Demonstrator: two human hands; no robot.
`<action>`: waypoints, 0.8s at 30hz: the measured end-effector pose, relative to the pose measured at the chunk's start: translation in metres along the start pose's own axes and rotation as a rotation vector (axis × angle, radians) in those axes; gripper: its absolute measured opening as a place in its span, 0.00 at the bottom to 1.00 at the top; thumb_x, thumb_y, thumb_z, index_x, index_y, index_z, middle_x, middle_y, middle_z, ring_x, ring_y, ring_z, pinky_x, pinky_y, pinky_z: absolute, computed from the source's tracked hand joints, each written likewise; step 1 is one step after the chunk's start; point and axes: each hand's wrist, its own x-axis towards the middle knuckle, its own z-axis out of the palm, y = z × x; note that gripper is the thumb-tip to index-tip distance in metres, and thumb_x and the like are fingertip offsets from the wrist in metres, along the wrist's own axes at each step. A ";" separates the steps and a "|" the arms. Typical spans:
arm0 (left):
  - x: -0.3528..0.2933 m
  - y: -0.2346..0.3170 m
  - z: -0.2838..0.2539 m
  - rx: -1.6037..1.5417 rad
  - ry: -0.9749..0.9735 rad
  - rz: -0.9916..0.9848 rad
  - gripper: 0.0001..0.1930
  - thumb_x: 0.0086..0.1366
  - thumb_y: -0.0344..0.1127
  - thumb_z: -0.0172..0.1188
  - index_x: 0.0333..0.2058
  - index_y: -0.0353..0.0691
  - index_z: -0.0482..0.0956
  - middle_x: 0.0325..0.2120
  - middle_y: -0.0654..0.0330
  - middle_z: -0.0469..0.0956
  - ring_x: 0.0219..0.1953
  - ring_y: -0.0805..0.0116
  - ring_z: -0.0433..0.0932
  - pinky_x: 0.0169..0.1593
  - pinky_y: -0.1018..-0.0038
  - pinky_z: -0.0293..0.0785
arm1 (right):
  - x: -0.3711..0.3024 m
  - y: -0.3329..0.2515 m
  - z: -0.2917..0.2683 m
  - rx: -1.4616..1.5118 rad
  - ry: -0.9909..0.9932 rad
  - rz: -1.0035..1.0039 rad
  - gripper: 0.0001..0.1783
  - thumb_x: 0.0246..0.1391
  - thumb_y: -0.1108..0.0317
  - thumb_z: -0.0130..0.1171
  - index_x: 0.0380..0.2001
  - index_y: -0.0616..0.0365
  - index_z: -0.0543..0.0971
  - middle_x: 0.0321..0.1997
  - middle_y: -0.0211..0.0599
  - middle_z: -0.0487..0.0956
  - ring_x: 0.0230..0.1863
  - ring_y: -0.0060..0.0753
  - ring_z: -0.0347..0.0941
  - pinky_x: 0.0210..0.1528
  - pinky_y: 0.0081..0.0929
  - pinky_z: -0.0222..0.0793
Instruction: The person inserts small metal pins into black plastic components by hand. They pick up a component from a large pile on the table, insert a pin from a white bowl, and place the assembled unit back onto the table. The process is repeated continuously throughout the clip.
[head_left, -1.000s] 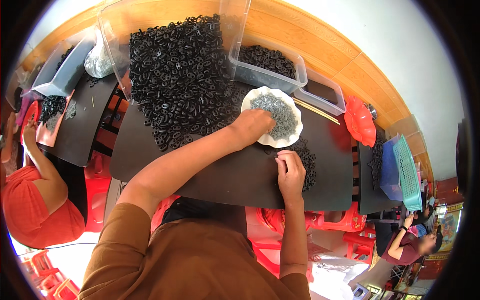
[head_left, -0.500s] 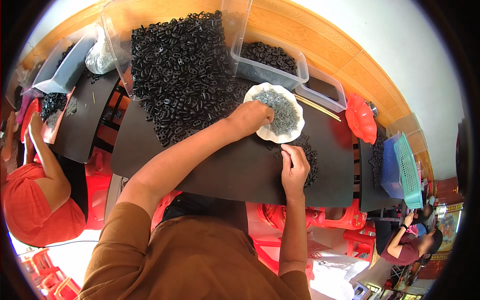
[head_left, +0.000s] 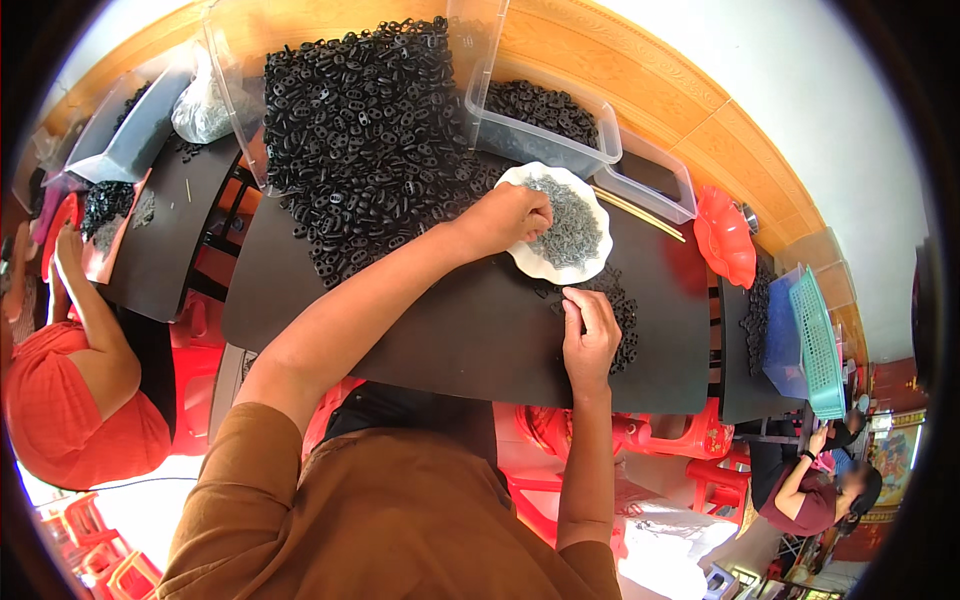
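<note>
A white bowl with a scalloped rim (head_left: 541,268) stands near the middle of the table, filled with small clear-grey pieces (head_left: 570,228). My left hand (head_left: 508,217) is over its left side with fingers curled together; what they hold, if anything, is hidden. In front of the bowl, my right hand (head_left: 592,332) hovers with thumb and fingers pinched, and I cannot make out anything in them. Close beside the right hand lies a patch of small dark pieces (head_left: 622,318). A big heap of black pieces with two holes (head_left: 365,140) spills across the table's back left.
Behind the bowl are a clear bin of black pieces (head_left: 545,138), a shallow clear tray (head_left: 672,203) and thin sticks (head_left: 640,213). A red scalloped dish (head_left: 722,235) is at the right edge. Other people sit at neighbouring tables left (head_left: 75,400) and right (head_left: 800,490).
My left hand has drawn slightly left within the bowl, showing more of the clear pieces. The right hand has stayed in place.
</note>
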 end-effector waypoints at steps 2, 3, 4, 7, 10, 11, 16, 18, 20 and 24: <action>0.002 -0.004 0.001 0.005 -0.002 0.022 0.06 0.60 0.26 0.60 0.32 0.30 0.82 0.23 0.55 0.82 0.26 0.67 0.81 0.35 0.71 0.78 | 0.001 -0.002 0.001 0.001 -0.012 -0.001 0.08 0.53 0.81 0.62 0.37 0.64 0.80 0.34 0.44 0.80 0.36 0.47 0.78 0.40 0.37 0.74; 0.003 -0.006 0.003 0.011 -0.005 0.025 0.06 0.60 0.26 0.60 0.32 0.30 0.82 0.23 0.55 0.82 0.26 0.67 0.81 0.35 0.71 0.78 | 0.001 -0.002 0.001 -0.002 -0.014 -0.003 0.07 0.53 0.81 0.62 0.37 0.64 0.80 0.34 0.44 0.80 0.36 0.47 0.78 0.40 0.37 0.74; 0.004 -0.008 0.004 0.017 -0.007 0.028 0.06 0.60 0.26 0.60 0.32 0.30 0.82 0.23 0.55 0.82 0.26 0.68 0.81 0.35 0.71 0.78 | 0.001 -0.003 0.001 -0.005 -0.017 -0.004 0.07 0.53 0.81 0.62 0.37 0.64 0.80 0.34 0.44 0.80 0.36 0.46 0.78 0.40 0.37 0.74; 0.002 -0.005 0.003 0.017 -0.032 0.010 0.05 0.64 0.27 0.59 0.33 0.30 0.81 0.25 0.57 0.82 0.28 0.71 0.80 0.36 0.74 0.79 | 0.001 -0.003 0.001 -0.002 -0.004 -0.008 0.07 0.53 0.81 0.61 0.36 0.64 0.80 0.34 0.44 0.80 0.36 0.46 0.78 0.40 0.37 0.74; -0.001 0.004 0.000 -0.020 -0.035 -0.040 0.06 0.66 0.27 0.58 0.35 0.30 0.81 0.27 0.58 0.82 0.30 0.73 0.80 0.38 0.75 0.80 | 0.001 -0.003 -0.001 0.006 0.004 0.004 0.06 0.53 0.81 0.61 0.36 0.64 0.80 0.34 0.44 0.80 0.36 0.46 0.78 0.40 0.37 0.74; -0.001 0.007 -0.001 -0.037 -0.030 -0.060 0.06 0.66 0.27 0.58 0.35 0.31 0.81 0.27 0.59 0.82 0.30 0.73 0.81 0.38 0.75 0.80 | 0.000 -0.003 0.000 0.002 0.002 0.006 0.06 0.53 0.81 0.61 0.36 0.64 0.80 0.34 0.44 0.80 0.36 0.46 0.78 0.40 0.37 0.74; -0.008 0.013 -0.004 -0.264 -0.050 -0.122 0.05 0.67 0.26 0.58 0.38 0.31 0.80 0.30 0.59 0.83 0.32 0.73 0.81 0.39 0.75 0.80 | 0.002 -0.005 0.001 0.027 0.013 -0.001 0.07 0.53 0.83 0.61 0.36 0.64 0.80 0.34 0.44 0.80 0.36 0.44 0.78 0.39 0.34 0.75; -0.021 0.018 -0.002 -0.273 -0.072 -0.109 0.05 0.66 0.26 0.59 0.38 0.31 0.80 0.31 0.59 0.83 0.32 0.73 0.81 0.39 0.75 0.80 | 0.000 -0.007 -0.001 0.107 0.026 0.062 0.08 0.53 0.83 0.61 0.36 0.64 0.80 0.34 0.43 0.81 0.35 0.40 0.79 0.38 0.31 0.75; -0.044 0.034 -0.003 -0.201 -0.090 -0.097 0.05 0.66 0.26 0.60 0.39 0.31 0.80 0.32 0.59 0.83 0.33 0.74 0.81 0.39 0.76 0.79 | -0.003 -0.008 -0.001 0.177 0.032 0.129 0.08 0.53 0.83 0.62 0.37 0.64 0.80 0.34 0.41 0.81 0.34 0.35 0.80 0.38 0.28 0.75; -0.085 0.029 -0.007 -0.208 -0.067 -0.149 0.06 0.64 0.26 0.62 0.39 0.31 0.79 0.31 0.60 0.83 0.34 0.75 0.80 0.40 0.76 0.77 | -0.011 -0.015 0.012 0.505 0.012 0.340 0.08 0.55 0.83 0.63 0.39 0.65 0.79 0.35 0.37 0.81 0.35 0.24 0.79 0.39 0.23 0.76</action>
